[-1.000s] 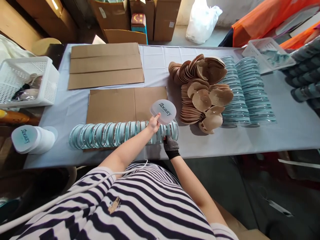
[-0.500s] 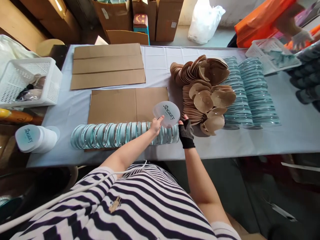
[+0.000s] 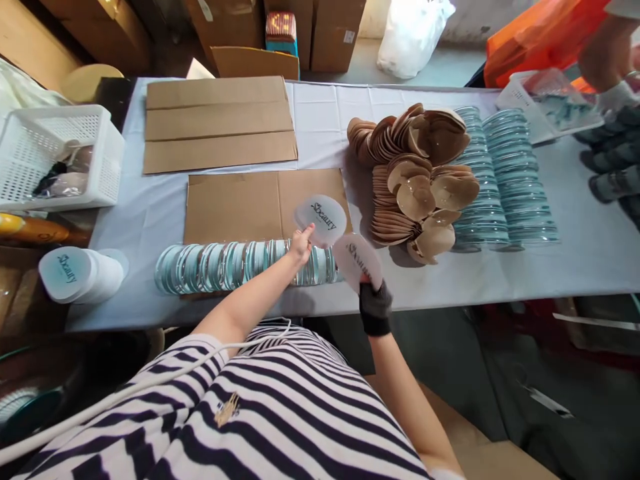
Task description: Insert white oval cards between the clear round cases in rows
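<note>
– what is held here?
– at centre frame, the left hand (image 3: 301, 245) grasps what looks like a stack of printed cards (image 3: 325, 217) by its lower-left edge, presumably to spare the lettering; just right, the gloved right hand (image 3: 375, 303) clasps another printed card (image 3: 354, 260).
– and the teal-edged packs (image 3: 227, 267)?
– rowed on edge, left of centre, likely for easy reach.

A row of cases (image 3: 235, 265) lies along the table's (image 3: 450, 280) near edge, on a cardboard sheet (image 3: 230, 207) reaching behind it. Farther behind the row lies a second sheet (image 3: 220, 123). Left of the row are a stack of discs (image 3: 103, 277) and, farther back, a basket (image 3: 103, 167). To its right come heaped cups (image 3: 420, 190), two columns (image 3: 520, 177), then another basket (image 3: 517, 103). Over its right end are the left hand's (image 3: 301, 247) disc (image 3: 325, 212) and the right hand's (image 3: 376, 300) disc (image 3: 354, 259).
</note>
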Motion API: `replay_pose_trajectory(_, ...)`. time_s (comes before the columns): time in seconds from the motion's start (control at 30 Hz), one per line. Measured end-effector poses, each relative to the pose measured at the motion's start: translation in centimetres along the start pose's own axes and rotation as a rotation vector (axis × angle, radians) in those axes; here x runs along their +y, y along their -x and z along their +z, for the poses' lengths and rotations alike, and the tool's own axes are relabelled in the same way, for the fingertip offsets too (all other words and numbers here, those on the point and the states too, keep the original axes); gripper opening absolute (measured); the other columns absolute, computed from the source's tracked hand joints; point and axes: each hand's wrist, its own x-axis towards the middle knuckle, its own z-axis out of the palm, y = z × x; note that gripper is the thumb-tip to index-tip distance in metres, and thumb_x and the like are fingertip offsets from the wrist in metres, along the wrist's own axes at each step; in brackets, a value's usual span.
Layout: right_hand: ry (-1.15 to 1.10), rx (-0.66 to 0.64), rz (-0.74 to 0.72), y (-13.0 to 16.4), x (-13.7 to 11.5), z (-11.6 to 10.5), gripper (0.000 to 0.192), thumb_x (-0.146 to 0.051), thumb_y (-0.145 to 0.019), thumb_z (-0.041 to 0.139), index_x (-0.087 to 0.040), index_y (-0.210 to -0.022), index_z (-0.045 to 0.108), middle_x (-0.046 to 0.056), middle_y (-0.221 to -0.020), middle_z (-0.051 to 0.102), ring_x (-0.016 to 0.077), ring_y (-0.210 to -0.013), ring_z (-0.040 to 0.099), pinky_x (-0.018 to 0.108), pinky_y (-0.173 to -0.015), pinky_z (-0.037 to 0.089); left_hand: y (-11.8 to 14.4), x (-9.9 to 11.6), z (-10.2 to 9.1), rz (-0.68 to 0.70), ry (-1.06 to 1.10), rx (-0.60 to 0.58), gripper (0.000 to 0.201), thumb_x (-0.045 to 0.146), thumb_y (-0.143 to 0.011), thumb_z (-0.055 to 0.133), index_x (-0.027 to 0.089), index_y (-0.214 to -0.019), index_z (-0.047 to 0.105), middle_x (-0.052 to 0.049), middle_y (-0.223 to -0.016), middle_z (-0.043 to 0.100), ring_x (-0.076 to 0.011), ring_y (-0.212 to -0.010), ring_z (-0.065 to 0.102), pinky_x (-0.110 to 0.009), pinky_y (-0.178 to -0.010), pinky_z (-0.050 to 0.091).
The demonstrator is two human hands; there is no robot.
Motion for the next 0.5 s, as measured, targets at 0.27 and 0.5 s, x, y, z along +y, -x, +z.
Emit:
replay_pose_trajectory(0.27, 0.592, -0.471, -0.111, 4.2, -1.1, 3.6, 0.036, -0.034, -0.096, 0.043, -0.021, -0.125, 0.059, 0.01, -0.093, 0.073, 0.0201, -0.079, 0.067, 0.026, -0.065, 0.041, -1.3, 1.3, -1.6, -0.077, 0.062, 0.031, 0.011, 0.016, -0.083, 0.072, 0.014, -0.094, 0.069, -0.008, -0.095, 0.078, -0.0195, -0.108, 0.069, -0.033, -0.102, 0.051)
replay_pose_trajectory(0.5, 0.612, -0.487, -0.056, 1.0, -4.3, 4.9, 0.032, -0.034, -0.099, 0.034, -0.019, -0.116, 0.056, 0.01, -0.098, 0.071, 0.0215, -0.082, 0.067, 0.029, -0.07, 0.042, -1.2, 1.2, -1.7, -0.08, 0.052, 0.008, 0.009, 0.016, -0.083, 0.071, 0.014, -0.092, 0.07, -0.009, -0.094, 0.077, -0.0206, -0.109, 0.069, -0.035, -0.105, 0.048)
